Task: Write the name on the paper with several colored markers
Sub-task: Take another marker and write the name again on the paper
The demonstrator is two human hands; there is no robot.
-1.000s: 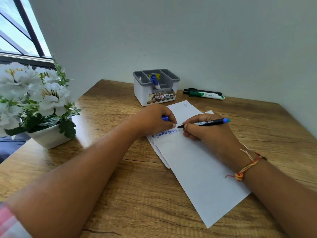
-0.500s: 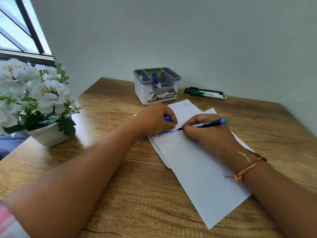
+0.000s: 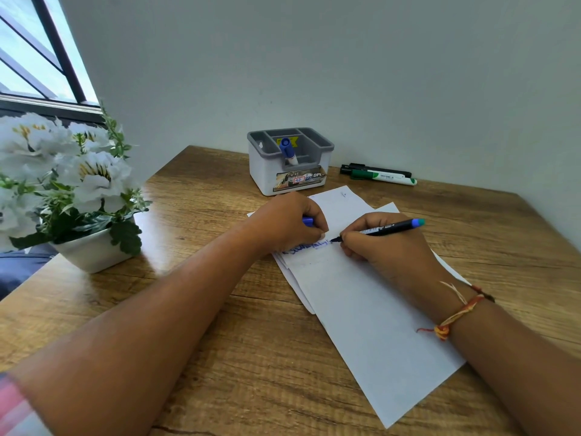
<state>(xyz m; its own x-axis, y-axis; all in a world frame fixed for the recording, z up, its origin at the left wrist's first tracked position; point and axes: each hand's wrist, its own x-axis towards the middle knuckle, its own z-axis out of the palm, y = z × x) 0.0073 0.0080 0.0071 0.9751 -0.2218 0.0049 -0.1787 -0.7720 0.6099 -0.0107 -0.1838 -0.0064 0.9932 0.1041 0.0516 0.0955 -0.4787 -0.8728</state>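
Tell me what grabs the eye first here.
The right hand writing blue letters with a pen near the top of the paper, mid-table. The left hand beside it pins the sheet, a blue cap in its grip. White flowers fill the left edge; a grey organizer stands at the back.

One head-worn wide-angle view looks forward and down over a wooden table (image 3: pixel 220 357) toward a wall corner. Both forearms reach in from the lower edge, close to the lens; a window (image 3: pixel 37 58) sits upper left.
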